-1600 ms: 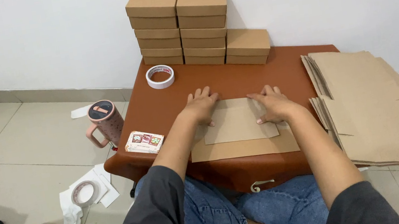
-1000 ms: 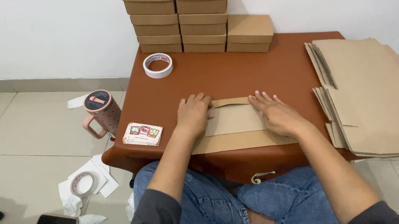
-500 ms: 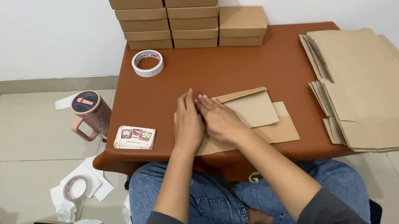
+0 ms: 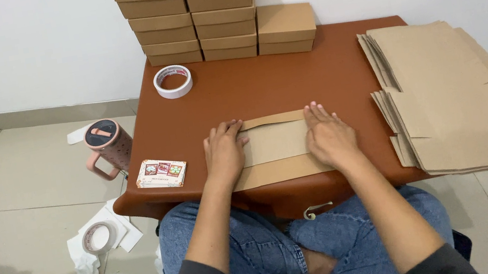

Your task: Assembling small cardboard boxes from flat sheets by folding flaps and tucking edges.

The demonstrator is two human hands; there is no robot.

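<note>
Both hands, left and right, press palms-down on the folded cardboard.

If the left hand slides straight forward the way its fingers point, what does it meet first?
The left hand points toward the wall; past the cardboard piece, bare table, then probably the stacked boxes. The tape roll seems left of that line.

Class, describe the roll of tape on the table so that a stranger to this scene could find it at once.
Start at the low brown table and look to its far left corner, beside the stacked cardboard boxes. The roll of tape lies flat there. It is the only round white ring on the table; the other roll lies on the floor.
</note>
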